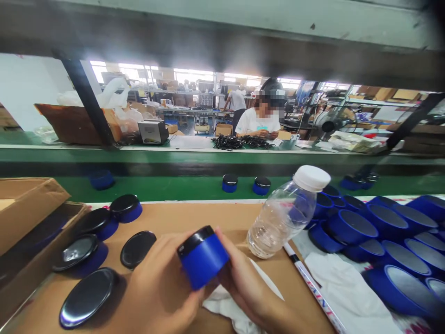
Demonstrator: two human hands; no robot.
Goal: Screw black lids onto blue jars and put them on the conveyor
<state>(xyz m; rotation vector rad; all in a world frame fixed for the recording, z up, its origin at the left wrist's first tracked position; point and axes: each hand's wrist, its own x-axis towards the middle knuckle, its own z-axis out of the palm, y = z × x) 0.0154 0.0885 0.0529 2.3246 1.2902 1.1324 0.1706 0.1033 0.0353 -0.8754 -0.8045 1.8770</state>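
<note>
A blue jar with a black lid (202, 254) is held tilted between both my hands at the bottom centre. My left hand (160, 287) wraps its fingers round the lid side. On the jar's right, my right hand (249, 287) grips its base. A white cloth (232, 306) lies under my hands on the cardboard sheet (194, 220). Several loose black lids (137, 249) and capped blue jars (125, 207) lie to the left.
A clear plastic bottle with a white cap (287, 214) leans just right of the jar. Several open blue jars (365, 232) crowd the right side. A cardboard box (28, 218) stands at left. Two capped jars (245, 184) sit on the green conveyor (174, 188). Another person (260, 121) sits beyond.
</note>
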